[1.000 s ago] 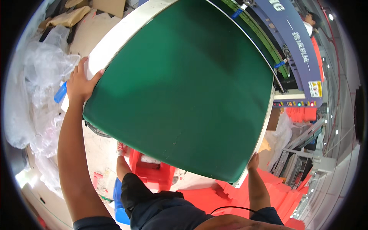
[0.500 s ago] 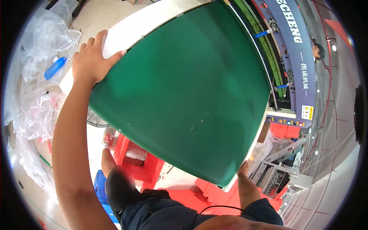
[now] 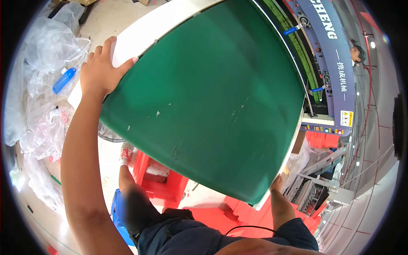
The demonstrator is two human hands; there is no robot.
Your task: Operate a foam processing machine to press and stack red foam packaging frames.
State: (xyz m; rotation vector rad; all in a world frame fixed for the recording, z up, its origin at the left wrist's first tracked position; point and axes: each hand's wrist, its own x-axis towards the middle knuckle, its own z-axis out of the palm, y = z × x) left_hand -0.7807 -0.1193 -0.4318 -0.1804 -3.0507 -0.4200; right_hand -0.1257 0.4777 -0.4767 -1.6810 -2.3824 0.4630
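Note:
A wide green conveyor belt [image 3: 212,85] fills the middle of the view, with pale specks and scuffs on its surface. My left hand [image 3: 102,68] rests on the white side frame [image 3: 140,32] at the belt's left edge, fingers spread and thumb reaching toward the green surface. It holds nothing. At the near right corner, my right hand [image 3: 276,183] is against the belt's white right edge; its fingers are mostly hidden, so I cannot tell how they are set.
A purple-blue machine housing [image 3: 335,63] with blue-handled valves stands beyond the belt's right side. Clear plastic sheeting [image 3: 51,55] and a blue bottle [image 3: 64,80] lie at left. Red crates [image 3: 163,182] stand below the near edge, beside a fan [image 3: 109,132]. Another person's head [image 3: 357,53] shows far right.
Specks on the green belt have shifted away from me, and others show nearer its front edge. Both hands keep their places on the frame while the view shifts slightly.

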